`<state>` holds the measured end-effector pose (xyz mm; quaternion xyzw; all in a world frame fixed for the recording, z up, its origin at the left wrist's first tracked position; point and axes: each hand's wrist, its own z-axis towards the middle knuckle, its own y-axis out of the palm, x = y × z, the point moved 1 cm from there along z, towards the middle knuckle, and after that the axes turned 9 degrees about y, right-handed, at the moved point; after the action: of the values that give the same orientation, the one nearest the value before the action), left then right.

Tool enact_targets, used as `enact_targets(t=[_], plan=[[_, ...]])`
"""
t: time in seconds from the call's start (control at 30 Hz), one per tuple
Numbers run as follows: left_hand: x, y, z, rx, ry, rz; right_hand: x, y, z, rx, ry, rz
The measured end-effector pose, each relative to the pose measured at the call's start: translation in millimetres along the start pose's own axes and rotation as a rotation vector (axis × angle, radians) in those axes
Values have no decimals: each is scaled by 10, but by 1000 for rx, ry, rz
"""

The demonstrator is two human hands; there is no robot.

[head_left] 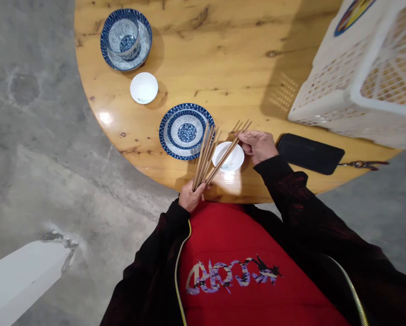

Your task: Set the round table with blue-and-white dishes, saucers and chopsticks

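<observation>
Your chopsticks (205,156) sit fanned out above the near edge of the table (206,86), tips reaching over the blue-patterned plate (164,136) and the white bowl (235,160). Should handle light, stiff, a bit slick; loose ones may roll or slide apart. Best hold: snug round the bunch near one end. Your left hand (190,195) is wrapped round the near ends. Your right hand (258,144) has thumb and fingers pinched together on a few far ends; exact count unclear.
</observation>
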<state>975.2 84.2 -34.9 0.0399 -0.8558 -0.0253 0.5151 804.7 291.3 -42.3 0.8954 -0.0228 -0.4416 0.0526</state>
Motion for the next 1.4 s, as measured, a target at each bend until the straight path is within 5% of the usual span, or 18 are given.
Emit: enact_targets(t=[1.13,1.4], plan=[[-35,58,66,-10,25,73,10,-12,63,24,-45,21],[45,-39,40,7,66,229,14,10,52,66,-40,7]])
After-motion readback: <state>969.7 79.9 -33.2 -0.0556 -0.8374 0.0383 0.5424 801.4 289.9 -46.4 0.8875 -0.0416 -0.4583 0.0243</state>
